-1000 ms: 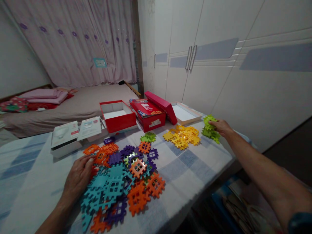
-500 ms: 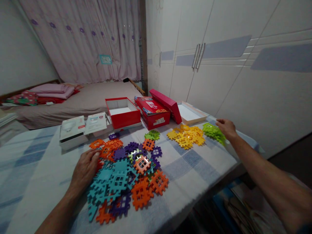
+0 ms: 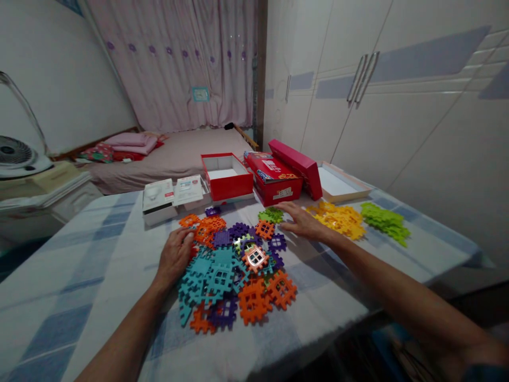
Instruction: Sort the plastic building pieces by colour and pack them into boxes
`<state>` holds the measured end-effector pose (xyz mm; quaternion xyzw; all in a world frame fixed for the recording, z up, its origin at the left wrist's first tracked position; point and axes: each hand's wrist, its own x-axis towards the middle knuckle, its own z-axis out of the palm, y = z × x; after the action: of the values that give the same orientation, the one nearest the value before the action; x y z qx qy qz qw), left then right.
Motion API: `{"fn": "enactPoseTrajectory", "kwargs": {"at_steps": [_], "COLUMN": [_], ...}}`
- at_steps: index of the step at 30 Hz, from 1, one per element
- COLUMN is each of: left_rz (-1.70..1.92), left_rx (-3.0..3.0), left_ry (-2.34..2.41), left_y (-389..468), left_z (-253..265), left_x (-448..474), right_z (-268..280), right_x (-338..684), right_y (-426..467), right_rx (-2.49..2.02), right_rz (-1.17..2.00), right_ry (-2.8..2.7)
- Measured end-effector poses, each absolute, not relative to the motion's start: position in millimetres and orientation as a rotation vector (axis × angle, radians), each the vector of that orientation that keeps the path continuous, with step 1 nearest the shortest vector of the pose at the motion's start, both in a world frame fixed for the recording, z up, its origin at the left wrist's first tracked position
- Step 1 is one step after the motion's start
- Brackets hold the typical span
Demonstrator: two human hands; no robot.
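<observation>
A mixed heap of toothed plastic building tiles lies in front of me, with turquoise tiles (image 3: 202, 268), orange tiles (image 3: 254, 301) and purple tiles (image 3: 225, 310) overlapping. My left hand (image 3: 175, 255) rests at the heap's left edge, its fingers stretched over the orange and turquoise tiles there. At the heap's far right side, my right hand (image 3: 300, 220) reaches with thumb and fingers apart and nothing between them. Its fingertips are beside a few green tiles (image 3: 271, 214). Behind that hand lie a pile of yellow tiles (image 3: 344, 220) and a pile of lime-green tiles (image 3: 385, 222).
Along the table's far side stand a white box (image 3: 159, 209), an open red box (image 3: 230, 185), a red printed box (image 3: 278, 188) with a red lid (image 3: 298, 164) leaning on it, and a shallow tray (image 3: 358, 192). A checked cloth (image 3: 99, 260) covers the table. White wardrobe doors rise on the right.
My right hand has moved left from the lime-green pile to the few green tiles by the heap. My left hand stays at the heap. The view has turned left.
</observation>
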<state>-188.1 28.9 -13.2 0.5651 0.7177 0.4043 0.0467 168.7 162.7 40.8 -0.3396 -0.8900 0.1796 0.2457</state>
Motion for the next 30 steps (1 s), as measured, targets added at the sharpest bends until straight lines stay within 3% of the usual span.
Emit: {"fn": "enactPoseTrajectory", "kwargs": {"at_steps": [8,30], "left_rz": [1.266,1.238], "left_rx": [1.741,1.730], "left_ry": [2.175,2.185], "left_y": [30,30], "left_z": [-13,-14], "left_x": [-186,-189], "right_z": [3,14], "right_x": [149,151], "right_y": [185,175], "right_rx": [-0.951,-1.197], "right_rz": [0.359,-0.079], "right_ry": [-2.518,-2.322]}}
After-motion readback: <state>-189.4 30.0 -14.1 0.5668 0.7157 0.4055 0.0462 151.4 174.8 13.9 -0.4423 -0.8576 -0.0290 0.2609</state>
